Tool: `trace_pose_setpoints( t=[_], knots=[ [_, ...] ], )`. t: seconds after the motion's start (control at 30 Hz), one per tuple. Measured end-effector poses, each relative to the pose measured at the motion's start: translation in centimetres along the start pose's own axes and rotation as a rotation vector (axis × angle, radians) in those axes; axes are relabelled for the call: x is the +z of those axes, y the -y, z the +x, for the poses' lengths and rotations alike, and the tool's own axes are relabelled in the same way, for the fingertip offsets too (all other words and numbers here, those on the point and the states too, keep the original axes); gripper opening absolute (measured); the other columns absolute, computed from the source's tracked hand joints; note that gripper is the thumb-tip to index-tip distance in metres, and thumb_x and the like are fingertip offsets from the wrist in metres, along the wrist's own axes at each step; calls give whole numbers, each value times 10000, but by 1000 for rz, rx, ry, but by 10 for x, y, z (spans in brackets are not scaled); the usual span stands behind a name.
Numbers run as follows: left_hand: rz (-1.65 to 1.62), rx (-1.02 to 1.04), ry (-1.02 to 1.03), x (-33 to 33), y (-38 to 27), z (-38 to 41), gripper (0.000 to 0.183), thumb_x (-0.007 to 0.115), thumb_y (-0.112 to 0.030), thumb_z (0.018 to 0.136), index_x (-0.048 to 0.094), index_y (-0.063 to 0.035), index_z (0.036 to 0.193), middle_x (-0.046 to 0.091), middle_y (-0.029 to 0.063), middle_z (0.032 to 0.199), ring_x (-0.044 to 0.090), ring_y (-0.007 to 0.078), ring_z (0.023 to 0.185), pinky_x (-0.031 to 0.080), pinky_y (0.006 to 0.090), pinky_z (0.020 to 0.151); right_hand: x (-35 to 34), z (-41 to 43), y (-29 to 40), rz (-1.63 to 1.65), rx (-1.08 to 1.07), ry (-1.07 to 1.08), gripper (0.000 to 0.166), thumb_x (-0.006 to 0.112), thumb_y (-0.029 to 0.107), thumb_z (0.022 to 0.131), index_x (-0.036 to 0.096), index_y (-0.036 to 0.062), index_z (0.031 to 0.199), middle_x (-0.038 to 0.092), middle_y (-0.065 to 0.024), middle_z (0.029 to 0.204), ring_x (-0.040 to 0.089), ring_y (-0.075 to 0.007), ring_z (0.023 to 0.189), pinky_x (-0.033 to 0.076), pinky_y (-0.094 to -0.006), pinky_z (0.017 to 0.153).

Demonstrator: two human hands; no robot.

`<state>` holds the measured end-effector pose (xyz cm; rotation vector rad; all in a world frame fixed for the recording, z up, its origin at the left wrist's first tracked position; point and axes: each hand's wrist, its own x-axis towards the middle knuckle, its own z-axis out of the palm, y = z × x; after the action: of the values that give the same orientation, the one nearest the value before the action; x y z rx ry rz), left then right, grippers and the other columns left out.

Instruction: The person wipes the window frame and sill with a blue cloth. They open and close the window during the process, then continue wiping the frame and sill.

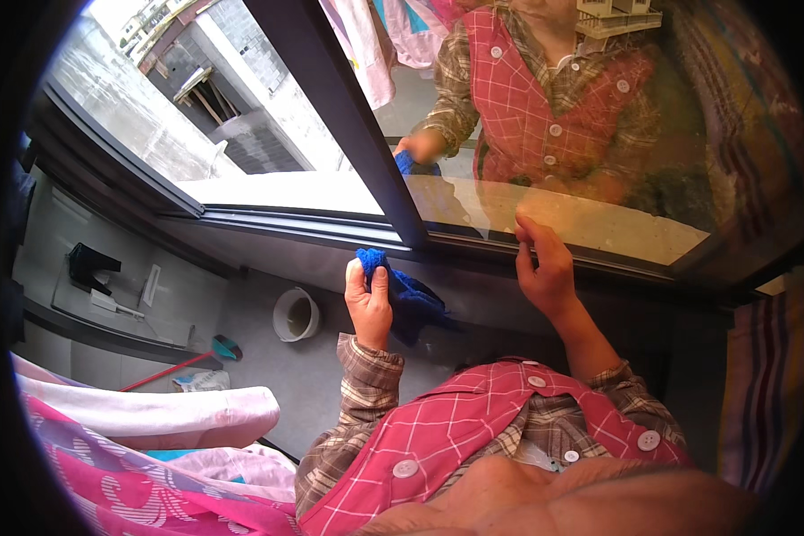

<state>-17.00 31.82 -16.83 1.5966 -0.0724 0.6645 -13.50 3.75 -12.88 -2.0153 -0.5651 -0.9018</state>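
My left hand (370,305) grips a bunched blue cloth (412,295), thumb on the near side. The rest of the cloth hangs down to the right, in front of the wall under the window. My right hand (549,268) is raised at the lower part of the window pane (616,221), fingers bent and nothing visible in them. Whether its fingertips touch the glass, I cannot tell. Between the two hands stands the dark window frame upright (348,127). The pane reflects a person in a checked apron with a blue cloth.
A white bucket (297,315) with liquid stands on the floor at left, near a broom (226,348) with a red handle. Pink and white fabric (174,455) hangs at lower left, striped fabric (770,388) at right. The sliding track (301,228) runs below the left opening.
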Motion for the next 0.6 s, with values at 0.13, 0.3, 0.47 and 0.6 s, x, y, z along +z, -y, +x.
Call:
trace_pose_setpoints(
  t=[0.13,0.3,0.47,0.6],
  knots=[
    [416,195,34,25,-6,5,189,722,-77,867,637,36,992,580,155,1012,602,321,894,497,355,805,-3,3,5,36,-30,61,515,611,-116,778,587,12,1277,671,-164,1017,673,-321,919,547,-382,805],
    [666,246,36,55,6,11,186,729,-99,852,674,29,975,569,188,1001,600,358,872,507,403,755,-10,-4,5,9,-37,96,512,613,-108,770,585,-5,1271,664,-176,1052,660,-340,960,543,-397,825],
    [857,171,57,75,21,1,109,658,-107,893,643,-9,939,565,185,955,611,398,812,518,461,667,-15,-18,-15,-59,-80,122,472,617,-98,776,603,-6,1238,662,-180,1056,658,-348,947,545,-401,812],
    [922,209,63,75,31,-3,71,641,-75,875,596,-24,895,570,174,908,619,401,781,527,464,636,-19,-22,-17,-39,-100,141,422,627,-97,767,639,4,1177,668,-169,1016,665,-345,904,553,-395,770]
  ],
)
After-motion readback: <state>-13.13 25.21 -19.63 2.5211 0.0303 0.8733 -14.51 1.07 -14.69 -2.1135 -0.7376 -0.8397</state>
